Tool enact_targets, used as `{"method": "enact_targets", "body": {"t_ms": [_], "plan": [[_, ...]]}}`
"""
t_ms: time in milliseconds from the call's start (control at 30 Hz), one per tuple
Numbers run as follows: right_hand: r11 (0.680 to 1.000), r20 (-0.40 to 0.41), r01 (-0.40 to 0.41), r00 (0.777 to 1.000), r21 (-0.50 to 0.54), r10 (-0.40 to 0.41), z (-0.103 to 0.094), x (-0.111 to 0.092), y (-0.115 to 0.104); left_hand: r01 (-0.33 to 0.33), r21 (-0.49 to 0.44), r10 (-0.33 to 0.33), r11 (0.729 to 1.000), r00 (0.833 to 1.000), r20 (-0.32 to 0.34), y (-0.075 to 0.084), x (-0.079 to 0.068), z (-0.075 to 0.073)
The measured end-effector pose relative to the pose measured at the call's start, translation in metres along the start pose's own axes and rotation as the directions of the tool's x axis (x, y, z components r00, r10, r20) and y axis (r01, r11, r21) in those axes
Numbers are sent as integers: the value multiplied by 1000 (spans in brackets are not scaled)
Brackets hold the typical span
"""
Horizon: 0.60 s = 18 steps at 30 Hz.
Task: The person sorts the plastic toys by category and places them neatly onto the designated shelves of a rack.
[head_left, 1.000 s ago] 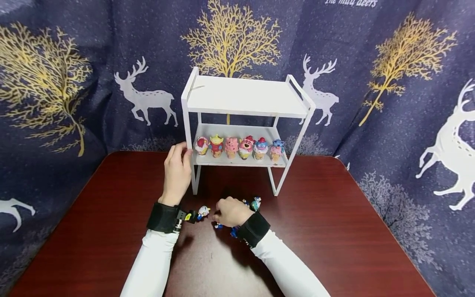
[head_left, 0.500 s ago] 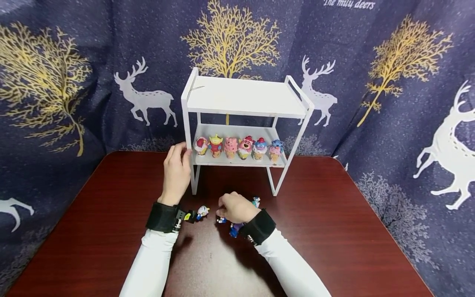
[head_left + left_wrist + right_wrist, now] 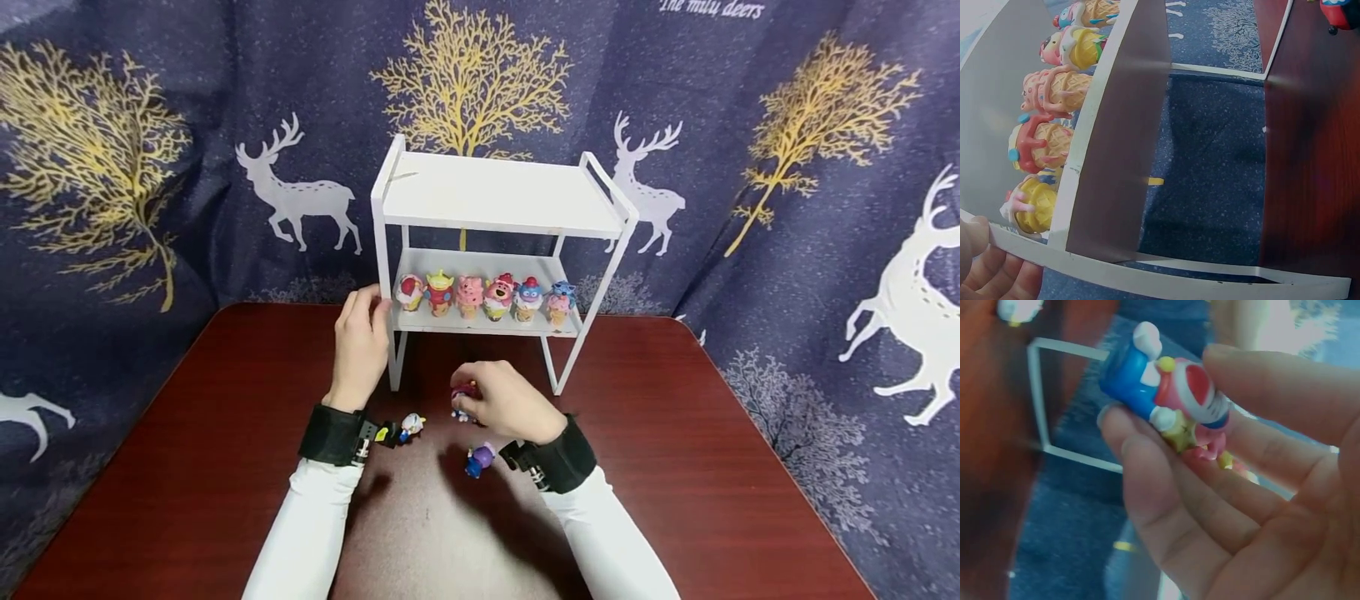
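My left hand (image 3: 358, 348) grips the left front post of a white two-tier shelf (image 3: 495, 193), thumb and fingers on either side of it in the left wrist view. My right hand (image 3: 512, 402) holds a small cartoon figurine (image 3: 1200, 394) between thumb and fingers, above the table in front of the shelf. That figurine has a blue lower body, white feet or hands, a pink and red upper part and a yellow star. A purple and blue figurine (image 3: 480, 458) lies on the table below the right hand. Another, mostly white figurine (image 3: 412, 425), lies near the left wrist.
Several ice-cream-cone figures, among them a pink one (image 3: 470, 297), stand in a row on the lower tier. Everything rests on a dark red wooden table (image 3: 675, 467). A blue cloth (image 3: 300, 75) with deer and trees hangs behind.
My right hand has picked up the figurine and lifted it off the table, moving toward the shelf and slightly right. The purple and blue figurine is now uncovered. My left hand stays on the post.
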State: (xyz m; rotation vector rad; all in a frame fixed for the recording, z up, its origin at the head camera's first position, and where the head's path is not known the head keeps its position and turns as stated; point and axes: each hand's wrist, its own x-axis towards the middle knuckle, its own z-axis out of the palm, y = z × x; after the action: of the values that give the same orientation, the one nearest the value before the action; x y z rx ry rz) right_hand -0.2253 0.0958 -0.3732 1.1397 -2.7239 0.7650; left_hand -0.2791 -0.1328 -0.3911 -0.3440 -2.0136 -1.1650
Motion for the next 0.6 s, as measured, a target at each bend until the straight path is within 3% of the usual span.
{"method": "enact_targets", "body": {"t_ms": [333,600], "plan": [[992,-131,115,984,-48,-120,-55,8,0,-13,2,13,1000,1000,-7,2,6,3],[950,-205,278,930,-145,-304,-113,31,-31,-3,10,3,1000,1000,-2,2,0,1]]}}
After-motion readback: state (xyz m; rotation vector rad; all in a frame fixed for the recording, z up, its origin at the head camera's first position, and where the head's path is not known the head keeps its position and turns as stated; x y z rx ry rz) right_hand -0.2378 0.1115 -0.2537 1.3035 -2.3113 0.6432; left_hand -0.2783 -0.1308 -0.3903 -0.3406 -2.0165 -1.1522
